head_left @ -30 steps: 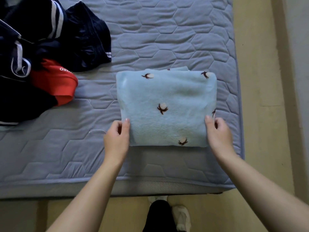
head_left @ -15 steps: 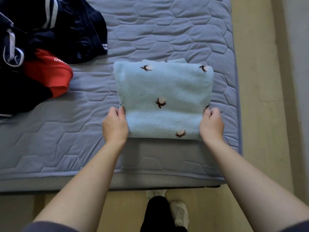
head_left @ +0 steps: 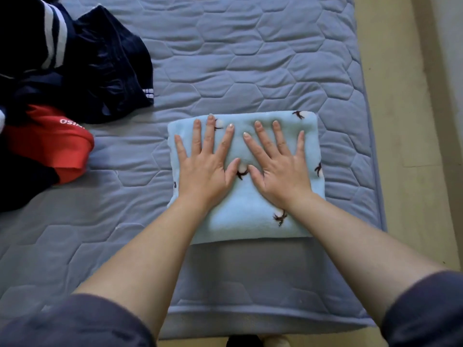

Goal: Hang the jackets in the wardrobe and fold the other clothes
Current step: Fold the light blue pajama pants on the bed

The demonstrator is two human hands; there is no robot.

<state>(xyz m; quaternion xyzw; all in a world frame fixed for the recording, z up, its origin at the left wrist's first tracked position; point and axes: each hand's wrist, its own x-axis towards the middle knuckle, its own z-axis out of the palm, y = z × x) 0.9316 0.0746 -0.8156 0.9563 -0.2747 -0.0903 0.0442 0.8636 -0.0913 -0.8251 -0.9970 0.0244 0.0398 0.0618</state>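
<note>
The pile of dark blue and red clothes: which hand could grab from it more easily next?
Probably left. The left hand presses the folded light-blue fleece garment on the side nearer the dark clothes pile; the right hand presses the side farther away.

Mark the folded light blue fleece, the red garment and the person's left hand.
folded light blue fleece (head_left: pixel 240 221): head view, bare near part between the wrists.
red garment (head_left: pixel 50 146): head view, middle of the red cloth.
left hand (head_left: pixel 203 170): head view, back of the hand.
</note>
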